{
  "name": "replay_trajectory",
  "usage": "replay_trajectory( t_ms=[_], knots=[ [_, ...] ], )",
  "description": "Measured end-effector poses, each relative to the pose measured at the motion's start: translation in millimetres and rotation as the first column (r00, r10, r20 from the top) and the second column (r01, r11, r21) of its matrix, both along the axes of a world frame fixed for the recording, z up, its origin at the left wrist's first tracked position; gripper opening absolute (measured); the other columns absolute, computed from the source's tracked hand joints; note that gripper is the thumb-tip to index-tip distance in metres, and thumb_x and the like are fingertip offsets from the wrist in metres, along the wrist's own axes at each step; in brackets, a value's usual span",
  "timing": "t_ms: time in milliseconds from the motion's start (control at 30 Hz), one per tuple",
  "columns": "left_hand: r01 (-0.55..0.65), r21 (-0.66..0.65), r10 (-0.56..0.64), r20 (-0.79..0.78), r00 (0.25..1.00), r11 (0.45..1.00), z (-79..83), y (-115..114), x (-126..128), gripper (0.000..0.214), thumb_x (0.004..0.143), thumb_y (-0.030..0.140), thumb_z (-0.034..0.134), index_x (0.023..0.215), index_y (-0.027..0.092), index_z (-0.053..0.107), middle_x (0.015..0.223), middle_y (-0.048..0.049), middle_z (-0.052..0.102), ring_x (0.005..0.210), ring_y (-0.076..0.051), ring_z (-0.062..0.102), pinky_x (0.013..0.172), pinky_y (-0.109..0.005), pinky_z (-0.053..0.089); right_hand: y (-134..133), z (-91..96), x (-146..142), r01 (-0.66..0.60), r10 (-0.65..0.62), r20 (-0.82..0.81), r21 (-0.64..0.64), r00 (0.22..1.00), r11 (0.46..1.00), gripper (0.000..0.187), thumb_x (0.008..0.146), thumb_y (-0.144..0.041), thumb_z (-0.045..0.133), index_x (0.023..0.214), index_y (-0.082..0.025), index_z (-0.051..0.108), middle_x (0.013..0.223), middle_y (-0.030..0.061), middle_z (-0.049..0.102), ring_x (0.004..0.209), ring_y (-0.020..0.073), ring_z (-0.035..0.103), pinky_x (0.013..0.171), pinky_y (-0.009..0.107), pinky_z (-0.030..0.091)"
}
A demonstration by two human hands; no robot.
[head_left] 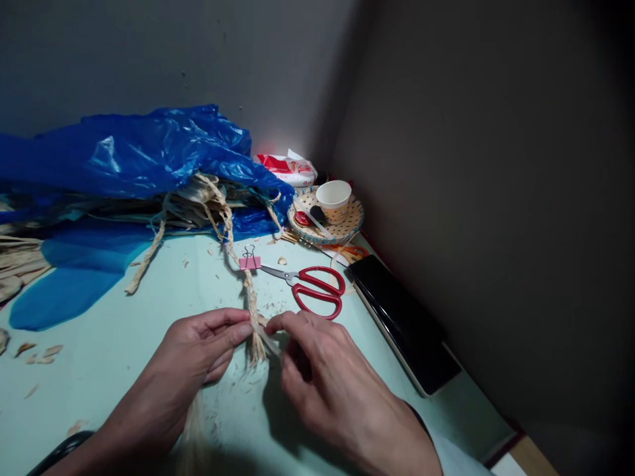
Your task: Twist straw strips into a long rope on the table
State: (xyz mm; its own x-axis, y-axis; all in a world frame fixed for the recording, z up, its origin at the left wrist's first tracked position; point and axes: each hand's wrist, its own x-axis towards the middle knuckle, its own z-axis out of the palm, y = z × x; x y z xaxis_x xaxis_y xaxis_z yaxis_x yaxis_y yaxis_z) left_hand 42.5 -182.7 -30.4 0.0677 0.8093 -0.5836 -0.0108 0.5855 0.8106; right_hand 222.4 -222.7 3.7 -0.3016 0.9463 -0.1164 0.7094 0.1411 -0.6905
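Note:
A braid of dry straw-coloured fibre (252,301) runs down the table towards me, its loose end frayed. My left hand (213,340) pinches the braid near that end between thumb and fingers. From the pinch a pale translucent strip (268,340) crosses the braid, and my right hand (322,370) has closed fingers on it. A pink binder clip (250,262) grips the braid higher up. Just beyond my right hand lie red-handled scissors (317,291), blades towards the clip. Long pale strands (196,430) hang below my left hand.
A blue plastic bag (149,149) covers a heap of dry husk fibres (193,205) at the back left. A woven plate (354,228) holds a paper cup (335,198). A dark phone or tablet (407,324) lies along the right edge, beside a dark wall (486,218).

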Motion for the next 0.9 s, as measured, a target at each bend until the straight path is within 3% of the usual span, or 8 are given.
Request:
replay_trajectory(
  t_ms=[133, 300, 633, 800, 900],
  knots=[
    [0.008, -0.004, -0.008, -0.011, 1.0, 1.0, -4.3, 1, -1, 0.046, 0.051, 0.043, 0.088, 0.087, 0.019, 0.072, 0.048, 0.0107, 0.036, 0.047, -0.007, 0.025, 0.047, -0.02, 0.014, -1, -0.6, -3, -0.011, 0.012, 0.027, -0.016, 1.0, 1.0, 0.028, 0.086, -0.013, 0.048, 0.11, -0.024, 0.058, 0.098, 0.0059, 0.061, 0.09, 0.0211, 0.056, 0.077, 0.031, 0.042],
    [0.036, 0.008, -0.036, -0.01, 0.999, 0.999, -4.5, 0, -2, 0.046, 0.054, 0.044, 0.087, 0.089, 0.018, 0.072, 0.049, 0.0099, 0.038, 0.047, -0.007, 0.025, 0.048, -0.021, 0.015, -1, -1.2, -7, 0.015, -0.013, 0.061, -0.031, 0.998, 0.999, 0.013, 0.091, -0.018, 0.045, 0.094, -0.019, 0.058, 0.094, 0.0072, 0.061, 0.084, 0.0198, 0.058, 0.076, 0.032, 0.041],
    [0.054, 0.022, -0.054, -0.027, 0.998, 0.998, 1.4, -2, 0, 0.044, 0.056, 0.041, 0.086, 0.09, 0.016, 0.072, 0.058, 0.0049, 0.053, 0.047, -0.005, 0.028, 0.047, -0.019, 0.016, -4, -2.1, -9, 0.007, -0.003, 0.073, -0.057, 0.997, 0.998, 0.016, 0.095, -0.026, 0.044, 0.085, -0.019, 0.055, 0.087, 0.0062, 0.062, 0.083, 0.0199, 0.059, 0.072, 0.031, 0.041],
    [0.056, 0.033, -0.056, -0.012, 0.998, 0.998, 3.0, -3, 0, 0.04, 0.058, 0.038, 0.085, 0.089, 0.018, 0.071, 0.058, 0.0069, 0.05, 0.047, -0.005, 0.027, 0.046, -0.019, 0.017, -1, 0.6, -5, -0.049, 0.051, 0.033, -0.039, 0.998, 0.998, 0.021, 0.096, -0.025, 0.045, 0.081, -0.018, 0.057, 0.08, 0.004, 0.064, 0.075, 0.0166, 0.058, 0.066, 0.028, 0.039],
    [0.036, 0.031, -0.037, 0.026, 0.999, 0.999, 5.3, -3, 0, 0.037, 0.057, 0.034, 0.086, 0.086, 0.018, 0.07, 0.06, 0.0065, 0.052, 0.047, -0.005, 0.029, 0.046, -0.019, 0.018, 5, 4.4, 1, -0.011, 0.011, 0.008, 0.037, 1.0, 0.999, 0.022, 0.098, -0.031, 0.048, 0.088, -0.019, 0.063, 0.084, 0.0038, 0.067, 0.075, 0.0161, 0.058, 0.067, 0.028, 0.04]
  ],
)
